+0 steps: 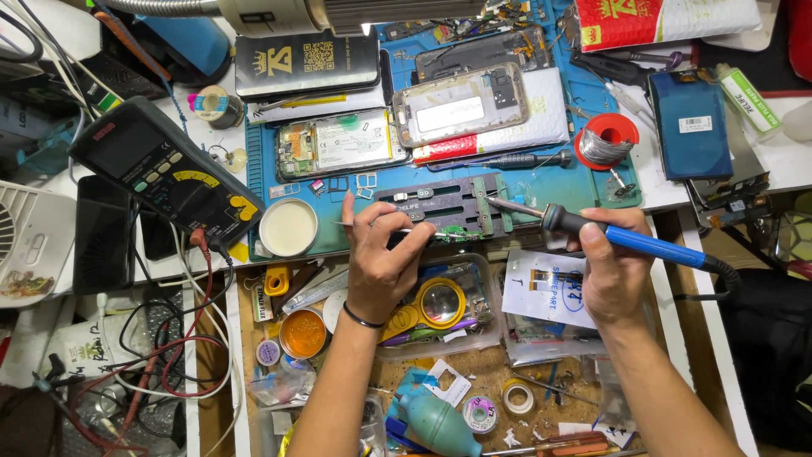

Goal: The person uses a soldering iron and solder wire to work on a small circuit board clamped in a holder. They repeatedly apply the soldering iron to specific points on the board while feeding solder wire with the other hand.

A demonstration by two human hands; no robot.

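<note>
Right hand (613, 275) wraps its grip closed around the light, stiff blue-handled soldering iron (626, 239), safest held by its handle, tip over the dark metal board-holding jig (448, 207) mid-desk, while the left hand (382, 254) pinches thin tweezers (372, 226).

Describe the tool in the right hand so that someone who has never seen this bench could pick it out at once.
Start at the blue work mat in the middle of the bench and go to its lower right edge. There the right hand grips a soldering iron. Its bright blue handle, thin metal tip and black cord distinguish it from the dark screwdriver above.
</note>
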